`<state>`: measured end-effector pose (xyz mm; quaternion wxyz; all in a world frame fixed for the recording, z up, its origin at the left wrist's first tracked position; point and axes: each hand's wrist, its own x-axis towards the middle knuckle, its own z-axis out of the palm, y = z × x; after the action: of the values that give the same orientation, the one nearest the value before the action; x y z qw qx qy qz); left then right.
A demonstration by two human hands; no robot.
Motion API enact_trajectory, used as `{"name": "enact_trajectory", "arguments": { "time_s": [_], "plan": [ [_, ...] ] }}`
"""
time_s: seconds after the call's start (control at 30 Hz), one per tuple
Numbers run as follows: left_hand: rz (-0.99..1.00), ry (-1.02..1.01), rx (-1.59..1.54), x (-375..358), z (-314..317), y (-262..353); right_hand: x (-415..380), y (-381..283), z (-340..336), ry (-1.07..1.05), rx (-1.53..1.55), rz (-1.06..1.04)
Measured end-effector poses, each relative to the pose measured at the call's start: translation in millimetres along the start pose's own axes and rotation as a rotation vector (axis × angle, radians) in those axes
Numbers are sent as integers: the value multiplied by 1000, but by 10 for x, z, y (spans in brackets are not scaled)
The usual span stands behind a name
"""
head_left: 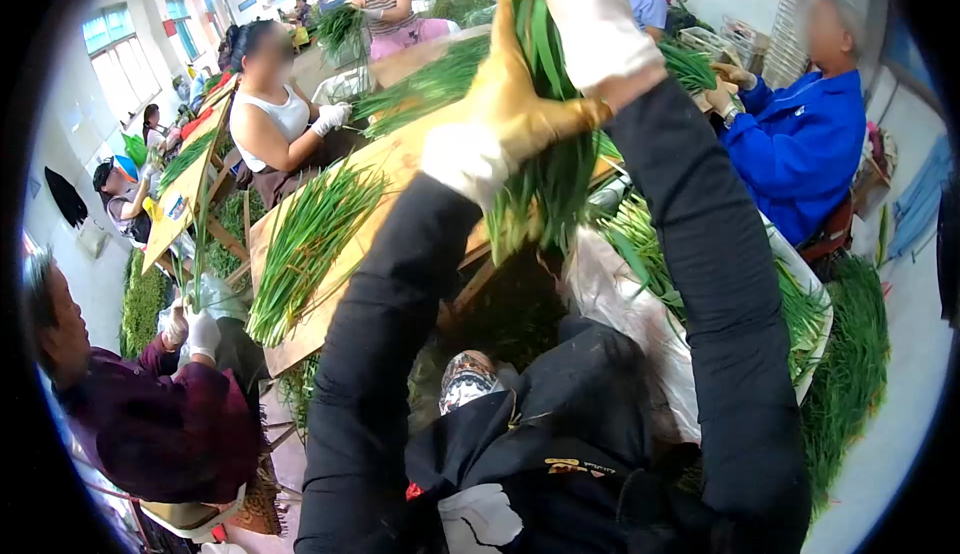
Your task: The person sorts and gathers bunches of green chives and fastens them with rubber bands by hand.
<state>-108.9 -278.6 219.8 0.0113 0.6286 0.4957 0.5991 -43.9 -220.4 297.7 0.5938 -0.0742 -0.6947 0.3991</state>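
Raised in front of me is a bunch of long green chives (pixel 545 44), its lower ends hanging down. My right hand (pixel 595 19), in a white glove, closes on its upper part; the fingertips are partly hidden at the top edge. Against the bunch lies my left hand (pixel 515 104), in a yellow-coated glove. Its thumb stretches across the front of the stems, and its fingers point upward, apart from the thumb. Below both hands, more chives (pixel 640 239) lie in a white plastic-lined container (pixel 640 324) at my right.
Loose chives (pixel 310 244) cover part of a wooden board (pixel 400 169) ahead and left. A person in a blue jacket (pixel 800 144) sits at the right, one in a white top (pixel 270 124) across the board, another in dark purple (pixel 160 419) close at left. A chive heap (pixel 850 364) stands right.
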Motion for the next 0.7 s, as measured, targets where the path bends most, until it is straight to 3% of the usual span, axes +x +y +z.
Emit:
{"name": "enact_trajectory", "arguments": {
  "time_s": [0.03, 0.1, 0.13, 0.2, 0.23, 0.27, 0.37, 0.43, 0.5, 0.57, 0.6, 0.7],
  "plan": [
    [142, 51, 104, 118, -49, -23, 53, -104, -11, -13, 83, 93],
    [131, 6, 105, 303, -193, -148, 155, -29, 45, 23, 129, 49],
    [113, -33, 101, 334, -267, -229, 175, 213, 121, 117, 79, -269],
    [28, -54, 92, 298, -289, -422, -34, 347, 272, 92, 322, 16],
    [-25, -37, 86, 225, -261, -543, -38, 735, 450, 67, 239, 31],
    [-84, -8, 75, 122, -225, -677, -186, 740, 386, -286, 371, 430],
    [-237, 139, -9, -194, -149, -1023, -329, 647, 393, -453, 327, 601],
    [-282, 264, -104, -285, -125, -1091, -342, 847, 682, -290, 442, 255],
    [-277, 394, -207, -266, -136, -1065, -388, 638, 853, -185, 349, 247],
    [-257, 522, -306, -260, -245, -994, -453, 321, 649, -420, 88, 118],
    [-236, 576, -359, -252, -334, -906, -530, 364, 669, -401, 29, -66],
    [-120, 668, -415, -223, -756, -698, -643, 179, 223, -587, -390, -334]
  ]
}}
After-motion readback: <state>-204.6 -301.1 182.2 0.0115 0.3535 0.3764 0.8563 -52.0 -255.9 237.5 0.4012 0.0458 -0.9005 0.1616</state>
